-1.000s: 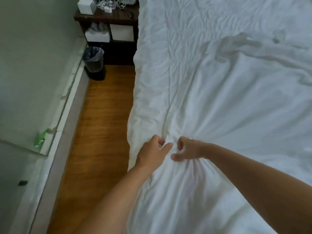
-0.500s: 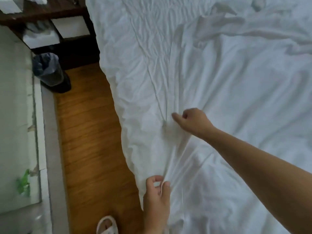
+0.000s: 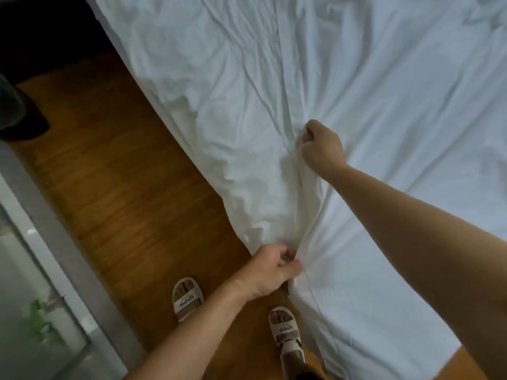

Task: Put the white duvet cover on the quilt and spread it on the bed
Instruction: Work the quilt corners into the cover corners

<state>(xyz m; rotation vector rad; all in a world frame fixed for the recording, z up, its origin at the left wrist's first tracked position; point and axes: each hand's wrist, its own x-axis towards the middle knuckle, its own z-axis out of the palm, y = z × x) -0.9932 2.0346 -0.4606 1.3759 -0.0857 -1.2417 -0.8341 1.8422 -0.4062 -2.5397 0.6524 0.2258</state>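
Since a moment ago my left hand (image 3: 274, 270) sits nearer, fingers pinching the white duvet cover (image 3: 384, 133) at its near-left edge, while my right hand (image 3: 322, 148) grips a fold farther up the bed.

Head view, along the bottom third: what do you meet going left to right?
Grey sill → wooden floor → left sandal → left hand gripping the duvet cover edge → bed.

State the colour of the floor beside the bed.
Warm orange-brown wood floor, seen best in the head view.
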